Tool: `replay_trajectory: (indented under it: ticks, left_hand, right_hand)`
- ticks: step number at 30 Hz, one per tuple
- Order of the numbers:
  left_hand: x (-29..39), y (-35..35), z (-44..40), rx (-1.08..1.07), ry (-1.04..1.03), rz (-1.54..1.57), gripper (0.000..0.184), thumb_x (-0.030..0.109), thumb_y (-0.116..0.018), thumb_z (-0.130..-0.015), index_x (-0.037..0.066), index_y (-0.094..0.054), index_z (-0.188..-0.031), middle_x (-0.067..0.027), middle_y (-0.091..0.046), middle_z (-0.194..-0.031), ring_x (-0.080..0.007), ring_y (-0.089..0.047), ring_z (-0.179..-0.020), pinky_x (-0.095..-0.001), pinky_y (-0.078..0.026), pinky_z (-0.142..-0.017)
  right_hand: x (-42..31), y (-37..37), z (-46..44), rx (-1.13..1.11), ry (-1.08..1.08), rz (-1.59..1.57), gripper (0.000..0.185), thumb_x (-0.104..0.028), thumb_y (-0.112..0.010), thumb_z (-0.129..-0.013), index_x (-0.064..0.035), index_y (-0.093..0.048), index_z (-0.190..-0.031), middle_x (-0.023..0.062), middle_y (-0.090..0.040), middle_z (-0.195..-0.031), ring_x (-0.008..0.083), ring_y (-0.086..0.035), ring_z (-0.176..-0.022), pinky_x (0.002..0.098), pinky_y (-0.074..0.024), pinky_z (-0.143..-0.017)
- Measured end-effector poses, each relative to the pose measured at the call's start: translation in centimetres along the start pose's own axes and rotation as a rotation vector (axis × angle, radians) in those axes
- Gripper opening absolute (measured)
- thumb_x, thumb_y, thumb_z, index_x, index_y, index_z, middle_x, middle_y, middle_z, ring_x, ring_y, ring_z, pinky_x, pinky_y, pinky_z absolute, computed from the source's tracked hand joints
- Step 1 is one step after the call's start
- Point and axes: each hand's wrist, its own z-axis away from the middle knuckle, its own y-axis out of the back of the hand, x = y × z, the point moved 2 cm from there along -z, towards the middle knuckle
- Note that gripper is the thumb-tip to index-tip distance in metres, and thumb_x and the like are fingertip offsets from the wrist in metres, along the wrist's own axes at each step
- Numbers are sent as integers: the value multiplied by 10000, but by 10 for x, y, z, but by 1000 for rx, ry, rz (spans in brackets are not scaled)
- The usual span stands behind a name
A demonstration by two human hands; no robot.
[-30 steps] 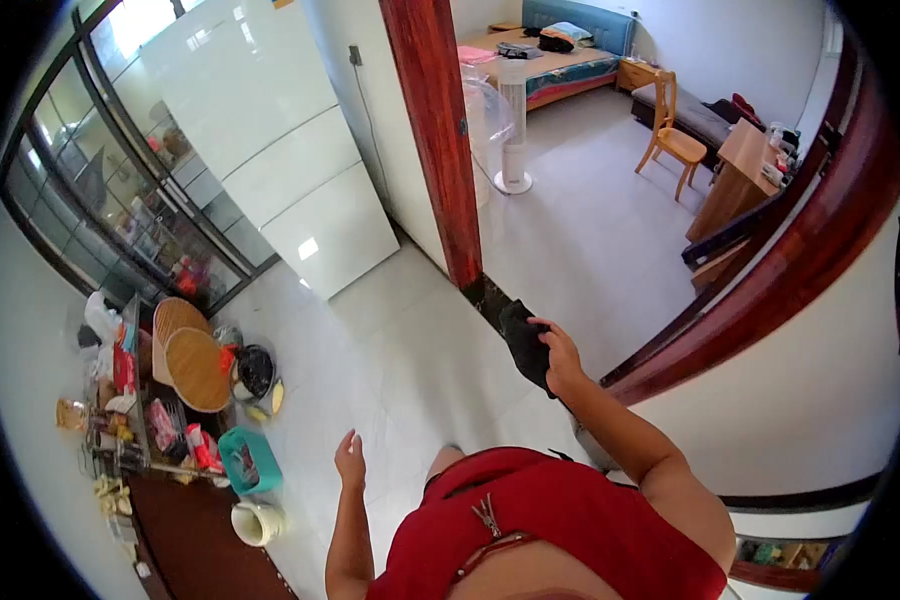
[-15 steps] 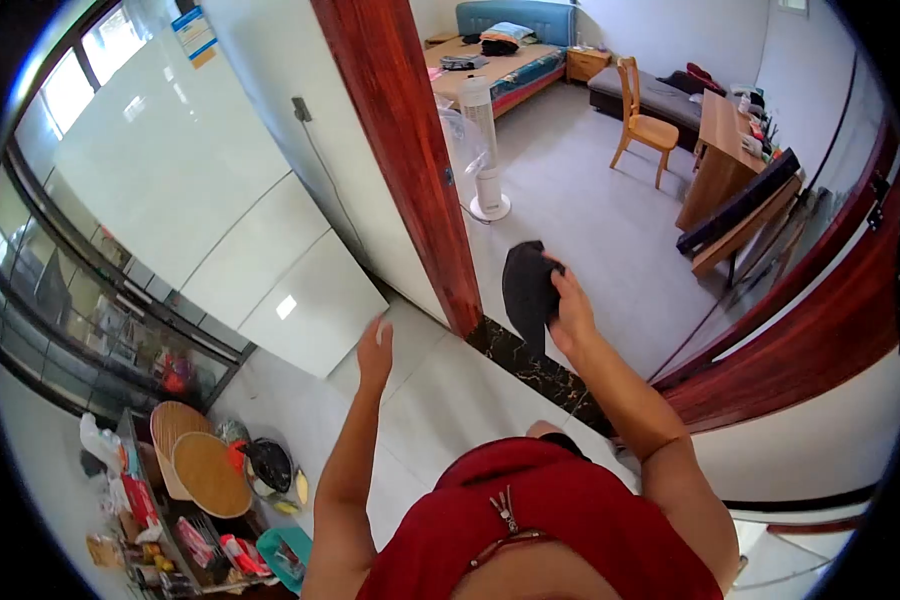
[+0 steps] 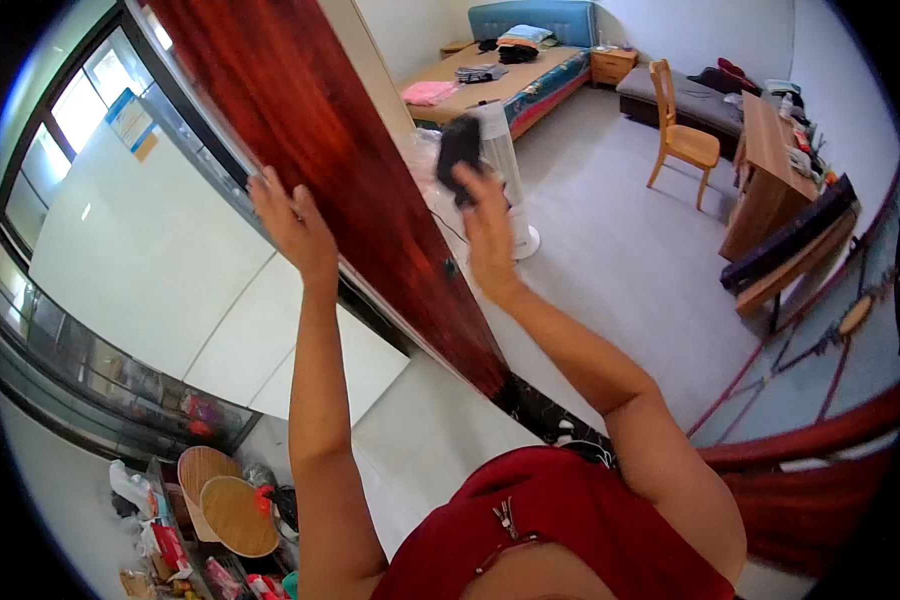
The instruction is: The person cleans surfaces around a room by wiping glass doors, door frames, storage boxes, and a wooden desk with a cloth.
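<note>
A dark cloth (image 3: 458, 155) is pinched in my right hand (image 3: 491, 238), raised in the doorway in front of the white tower fan (image 3: 505, 150). Motion blurs the cloth, so its exact kind does not show. My left hand (image 3: 298, 228) is up at the left edge of the reddish-brown door frame (image 3: 320, 130), fingers stretched and a little apart, holding nothing. Whether its fingertips touch the frame I cannot tell. Behind that hand stands a white glossy refrigerator (image 3: 140, 260).
Through the doorway are a bed (image 3: 510, 80), a wooden chair (image 3: 685, 140) and a desk (image 3: 765, 170) on the right. A dark threshold (image 3: 540, 410) crosses the floor. At lower left, round wooden boards (image 3: 240, 515) lean by a cluttered shelf (image 3: 185, 565).
Both my hands have risen. The right one carried the dark cloth up and left toward the fan; the left moved up to the door frame. The view has shifted too.
</note>
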Motion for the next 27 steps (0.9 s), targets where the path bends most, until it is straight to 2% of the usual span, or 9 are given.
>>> replay_trajectory:
  ticks: [3, 6, 9, 10, 14, 17, 20, 23, 27]
  left_hand:
    - [-13, -34, -22, 44, 10, -88, 544, 207, -506, -993, -20, -348, -1462, -290, -236, -1538, -419, -275, -1413, -465, -214, -1159]
    - [-15, -38, -17, 51, 26, -120, 571, 256, -449, -1024, -6, -273, -1500, -244, -230, -1558, -363, -214, -1451, -432, -161, -1183]
    - [-22, -34, -2, 0, 47, -193, 585, 253, -429, -1030, 9, -223, -1520, -234, -186, -1576, -362, -175, -1462, -435, -144, -1185]
    - [-22, -33, 0, -1, 65, -200, 587, 234, -436, -1023, -5, -224, -1515, -247, -181, -1573, -376, -173, -1459, -439, -140, -1183]
    - [-14, -34, 1, -19, 120, -240, 599, 189, -438, -1009, -31, -200, -1513, -257, -155, -1577, -391, -151, -1463, -443, -115, -1184]
    - [-16, -32, 2, -30, 134, -199, 613, 239, -408, -1029, -3, -153, -1530, -216, -127, -1595, -340, -126, -1477, -422, -104, -1191]
    - [-16, -33, 3, 5, 186, -88, 643, 270, -409, -1035, 12, -107, -1541, -188, -87, -1609, -303, -100, -1486, -403, -92, -1194]
    - [-16, -33, 0, 35, 247, -45, 676, 277, -429, -1029, 20, -76, -1545, -177, -56, -1615, -292, -87, -1489, -396, -83, -1194]
    - [-4, -37, 4, 65, 311, -88, 687, 280, -440, -1025, 37, -69, -1550, -172, -50, -1617, -283, -78, -1490, -390, -76, -1194]
  right_hand:
    - [81, -56, 13, -212, 88, 127, 481, -81, -536, -887, -151, -534, -1362, 190, -394, -1460, 383, -304, -1405, 459, -254, -1142]
    - [131, -83, 30, -529, 253, 390, 514, -115, -605, -841, -245, -564, -1337, 127, -387, -1485, 349, -302, -1418, 511, -360, -1071]
    - [143, -98, 6, -541, 354, 250, 531, -144, -678, -772, -266, -608, -1284, 93, -401, -1484, 356, -318, -1406, 545, -375, -1019]
    - [140, -111, -13, -442, 466, 272, 542, -142, -680, -768, -302, -613, -1282, 51, -392, -1500, 346, -325, -1404, 510, -465, -896]
    - [61, -139, -154, -288, 584, 155, 569, -184, -671, -795, -346, -572, -1332, 43, -376, -1514, 338, -300, -1414, 503, -517, -792]
    - [15, -172, -238, -146, 642, 119, 446, -311, -614, -891, -384, -567, -1329, 47, -342, -1535, 371, -280, -1418, 618, -418, -987]
    - [-10, -191, -280, -23, 633, 63, 427, -357, -590, -913, -381, -554, -1338, 85, -308, -1549, 405, -256, -1422, 635, -376, -1025]
    - [2, -185, -277, 4, 507, -164, 414, -315, -610, -902, -348, -575, -1314, 144, -330, -1519, 440, -280, -1399, 589, -386, -1043]
    - [58, -145, -214, -183, 243, -395, 480, -75, -624, -851, -194, -580, -1314, 254, -351, -1457, 454, -398, -1305, 478, -362, -1075]
